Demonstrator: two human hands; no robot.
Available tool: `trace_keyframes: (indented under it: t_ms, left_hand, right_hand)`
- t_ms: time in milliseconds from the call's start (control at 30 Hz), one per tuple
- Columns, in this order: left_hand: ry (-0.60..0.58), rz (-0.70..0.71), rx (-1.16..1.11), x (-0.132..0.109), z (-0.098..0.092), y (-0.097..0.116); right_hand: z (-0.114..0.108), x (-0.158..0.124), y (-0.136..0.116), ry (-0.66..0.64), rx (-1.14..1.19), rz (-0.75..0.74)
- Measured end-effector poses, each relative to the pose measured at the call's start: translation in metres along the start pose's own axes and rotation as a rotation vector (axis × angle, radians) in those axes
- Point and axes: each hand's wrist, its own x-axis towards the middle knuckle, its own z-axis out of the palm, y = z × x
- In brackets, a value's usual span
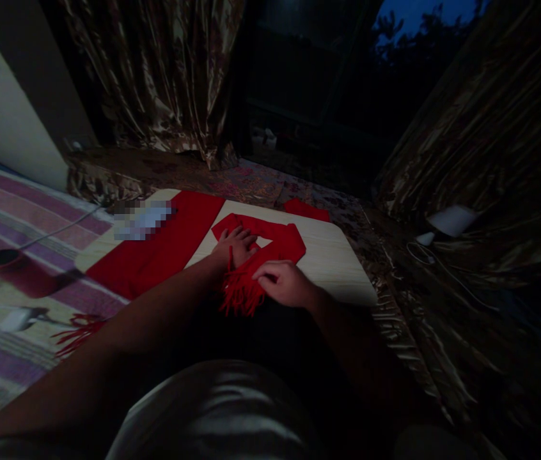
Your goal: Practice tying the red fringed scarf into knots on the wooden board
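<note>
The left hand lies flat, spread open, on a red fringed cloth. Beside it, the right hand curls, its hold unclear.

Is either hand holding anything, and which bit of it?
The right hand seems to pinch the red scarf near its fringe, but it's too dark to be sure. The left hand lies flat, gripping nothing that shows.

Left hand: palm down, fingers slightly spread, pointing away
Right hand: fingers curled inward, grip unclear
Left forearm: extended diagonally inward
Right forearm: angled inward, shadowed
</note>
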Motion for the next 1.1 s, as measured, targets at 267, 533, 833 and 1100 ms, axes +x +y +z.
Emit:
trace_keyframes:
  t_ms: [267, 533, 833, 1100]
  left_hand:
    - [-0.027, -0.026, 0.018, 0.021, 0.002, -0.001]
    - [0.008, -0.002, -0.017, 0.023, 0.007, -0.006]
    - [-0.03, -0.015, -0.035, 0.024, 0.002, -0.005]
    - [0.002, 0.009, -0.019, 0.025, 0.006, -0.006]
  right_hand:
    - [-0.02, 0.011, 0.065, 0.064, -0.264, 0.207]
    - [-0.011, 0.008, 0.044, -0.071, -0.321, 0.233]
    - [-0.01, 0.01, 0.036, -0.187, -0.555, 0.228]
    - [-0.003, 0.007, 0.007, -0.287, -0.52, 0.172]
